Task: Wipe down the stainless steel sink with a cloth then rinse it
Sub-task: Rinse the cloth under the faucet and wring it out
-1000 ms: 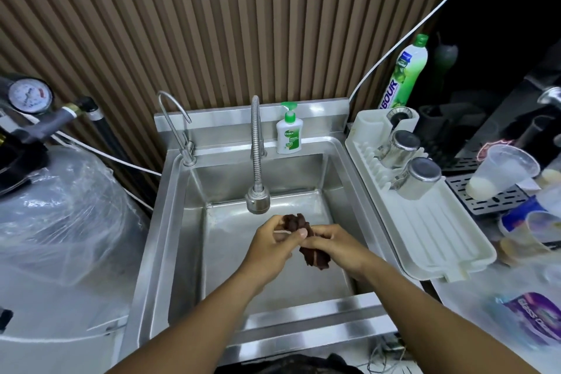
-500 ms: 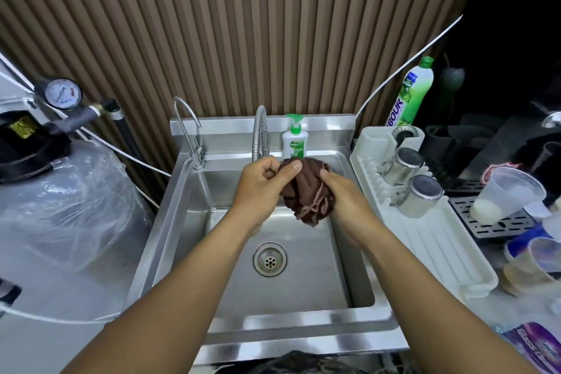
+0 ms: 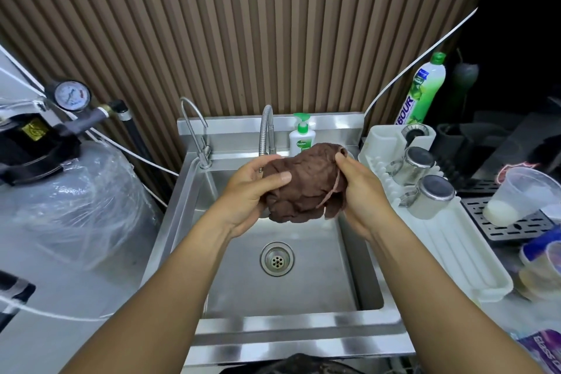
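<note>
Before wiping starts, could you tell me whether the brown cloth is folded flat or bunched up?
Bunched up: the brown cloth is a wrinkled lump gripped between the left hand and right hand above the sink.

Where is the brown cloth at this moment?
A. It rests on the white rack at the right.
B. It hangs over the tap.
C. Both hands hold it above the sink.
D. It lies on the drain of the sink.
C: the left hand and the right hand both grip the brown cloth in the air over the sink, and the drain below it is uncovered.
</note>
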